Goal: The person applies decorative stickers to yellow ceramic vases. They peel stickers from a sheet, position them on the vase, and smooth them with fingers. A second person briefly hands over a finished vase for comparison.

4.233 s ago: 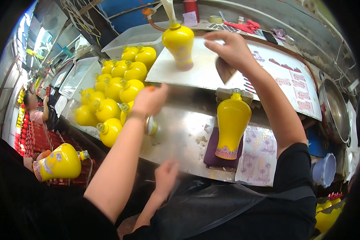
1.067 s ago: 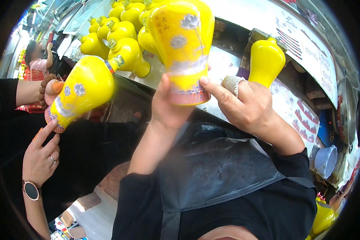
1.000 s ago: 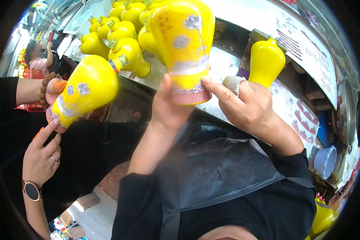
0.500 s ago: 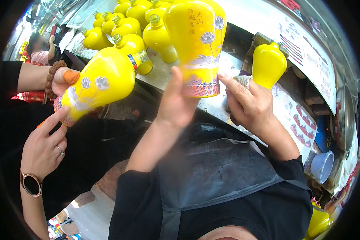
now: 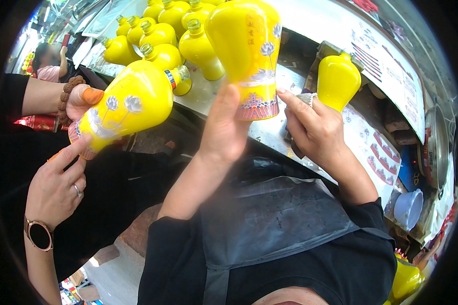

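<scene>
My left hand (image 5: 223,127) is closed around the lower part of a yellow vase-shaped bottle (image 5: 234,38), raised in front of me. Grey lotus flowers decorate its side, and a red-and-blue patterned band (image 5: 258,105) rings the base. My right hand (image 5: 318,124) is at the bottle's right, its index fingertip at the edge just above that band. Tucked in the right hand is a grey ribbed piece (image 5: 306,98), mostly hidden by the fingers. At left, a co-worker's two hands (image 5: 56,190) hold a similar decorated yellow bottle (image 5: 130,109), tilted with its neck toward upper right.
Several plain yellow bottles (image 5: 201,51) stand on the table at the back. Another yellow bottle (image 5: 339,81) is right of my right hand. Printed decal sheets (image 5: 384,160) lie on the right, near a pale blue tub (image 5: 408,209) and a round metal pan (image 5: 436,147).
The bottle in my left hand has turned slightly, its lotus design shifting toward the right edge. Both my hands moved a little left. The co-worker's hands barely moved.
</scene>
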Available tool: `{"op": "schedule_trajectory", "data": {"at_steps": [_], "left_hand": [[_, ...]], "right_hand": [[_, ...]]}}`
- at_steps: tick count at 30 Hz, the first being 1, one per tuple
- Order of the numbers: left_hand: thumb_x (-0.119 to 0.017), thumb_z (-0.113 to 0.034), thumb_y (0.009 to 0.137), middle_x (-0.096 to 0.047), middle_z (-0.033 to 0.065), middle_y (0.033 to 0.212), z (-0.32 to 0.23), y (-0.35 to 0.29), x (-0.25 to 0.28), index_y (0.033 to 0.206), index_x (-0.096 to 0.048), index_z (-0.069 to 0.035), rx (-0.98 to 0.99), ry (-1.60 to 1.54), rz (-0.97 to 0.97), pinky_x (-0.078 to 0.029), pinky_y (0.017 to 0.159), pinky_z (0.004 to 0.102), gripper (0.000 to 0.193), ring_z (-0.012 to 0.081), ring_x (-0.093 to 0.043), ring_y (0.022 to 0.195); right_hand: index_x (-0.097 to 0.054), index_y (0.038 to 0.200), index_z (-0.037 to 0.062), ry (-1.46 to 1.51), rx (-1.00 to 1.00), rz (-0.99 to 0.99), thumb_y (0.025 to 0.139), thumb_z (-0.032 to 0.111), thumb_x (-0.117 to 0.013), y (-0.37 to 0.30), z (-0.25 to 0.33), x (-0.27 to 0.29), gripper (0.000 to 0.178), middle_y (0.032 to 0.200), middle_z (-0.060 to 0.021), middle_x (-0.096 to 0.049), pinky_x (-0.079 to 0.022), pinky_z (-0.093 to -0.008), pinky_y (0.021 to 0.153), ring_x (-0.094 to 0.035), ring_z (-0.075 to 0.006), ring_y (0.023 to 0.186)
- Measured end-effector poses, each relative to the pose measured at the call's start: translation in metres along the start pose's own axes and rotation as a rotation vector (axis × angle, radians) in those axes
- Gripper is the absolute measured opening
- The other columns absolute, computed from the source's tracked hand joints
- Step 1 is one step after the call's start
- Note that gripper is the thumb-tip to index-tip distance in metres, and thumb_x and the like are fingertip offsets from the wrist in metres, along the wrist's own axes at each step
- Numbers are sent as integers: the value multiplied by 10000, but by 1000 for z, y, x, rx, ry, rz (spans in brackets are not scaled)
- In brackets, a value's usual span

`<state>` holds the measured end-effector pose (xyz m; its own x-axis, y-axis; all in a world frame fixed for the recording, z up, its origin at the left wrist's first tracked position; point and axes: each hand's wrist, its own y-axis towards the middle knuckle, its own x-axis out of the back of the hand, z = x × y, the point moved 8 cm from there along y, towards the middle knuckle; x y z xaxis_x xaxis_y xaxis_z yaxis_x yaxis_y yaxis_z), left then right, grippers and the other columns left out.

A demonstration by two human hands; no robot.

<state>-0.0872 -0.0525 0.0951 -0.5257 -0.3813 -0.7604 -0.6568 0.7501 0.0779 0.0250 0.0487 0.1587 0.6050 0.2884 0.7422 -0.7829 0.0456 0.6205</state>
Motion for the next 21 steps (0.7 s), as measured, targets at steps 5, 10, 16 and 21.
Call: {"op": "schedule_trajectory", "data": {"at_steps": [5,10,16,21], "left_hand": [[-662,-408,1007,-599,65,1402,0,0,0,1471,-481,-114,-31,14,-60,-440,1133,448,578,224,-559,1303],[-657,-374,1016,-611,62,1381,0,1,2,1458,-494,-116,-43,41,-63,-461,1113,412,537,205,-586,1268],[-639,-352,1030,-613,66,1374,-1,1,6,1456,-495,-109,-58,29,-76,-465,1107,396,511,197,-594,1254],[-637,-353,1032,-620,68,1359,-2,0,9,1445,-506,-110,-60,33,-91,-466,1104,394,497,197,-599,1244]], "right_hand": [[-716,1303,110,-70,11,-23,817,-16,-723,1,7,7,502,695,-77,-570,-447,-359,489,-553,-221,554],[-702,1335,152,-111,117,32,765,-27,-723,-1,23,3,597,790,-47,-601,-455,-344,490,-544,-201,548],[-677,1362,185,-189,126,51,814,23,-710,5,25,-4,573,716,-33,-503,-444,-324,473,-530,-177,522],[-652,1359,161,-229,147,57,882,94,-680,9,28,-9,482,686,-38,-478,-447,-294,455,-539,-154,503]]}}
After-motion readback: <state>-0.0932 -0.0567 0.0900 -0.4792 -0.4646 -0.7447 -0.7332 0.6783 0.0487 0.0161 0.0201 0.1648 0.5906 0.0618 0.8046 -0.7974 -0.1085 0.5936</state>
